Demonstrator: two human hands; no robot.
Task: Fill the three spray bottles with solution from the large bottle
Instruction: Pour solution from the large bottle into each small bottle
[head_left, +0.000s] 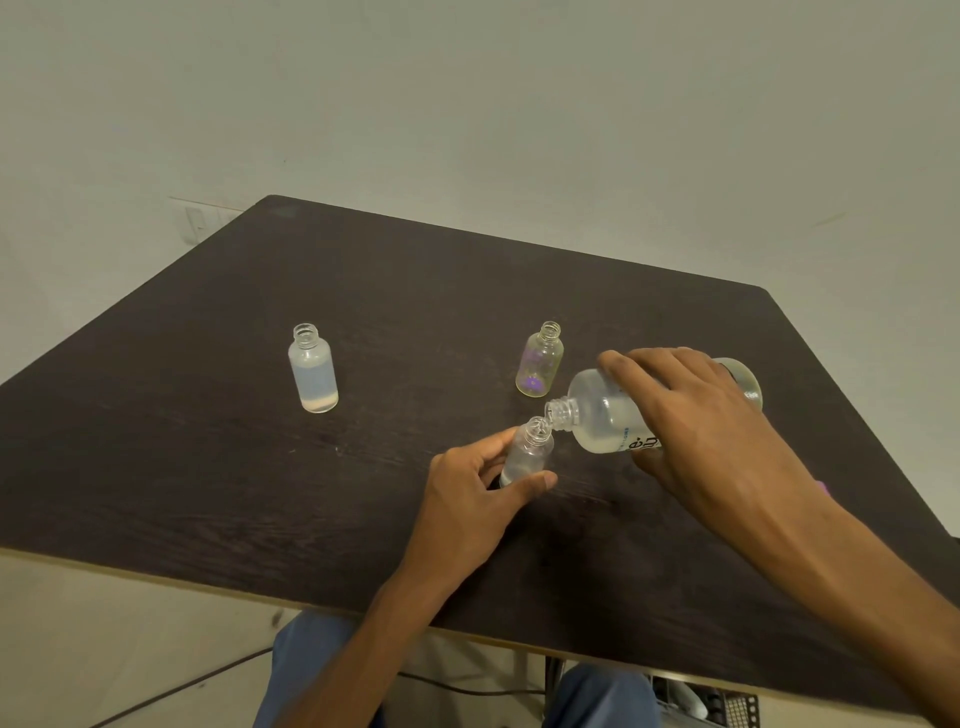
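The large clear plastic bottle (618, 415) is gripped by the right hand (696, 415), tipped nearly level, its long axis aimed left, mouth touching the small clear spray bottle (527, 452) pinched upright on the dark worktop (208, 467) by the left hand (467, 499).

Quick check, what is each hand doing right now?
Left hand: grips the small bottle upright on the table.
Right hand: grips the large bottle, tipped toward the small bottle's mouth.

Right hand (711, 431) tips large bottle (608, 415) over small bottle (527, 454), left hand (478, 493) gripping it.
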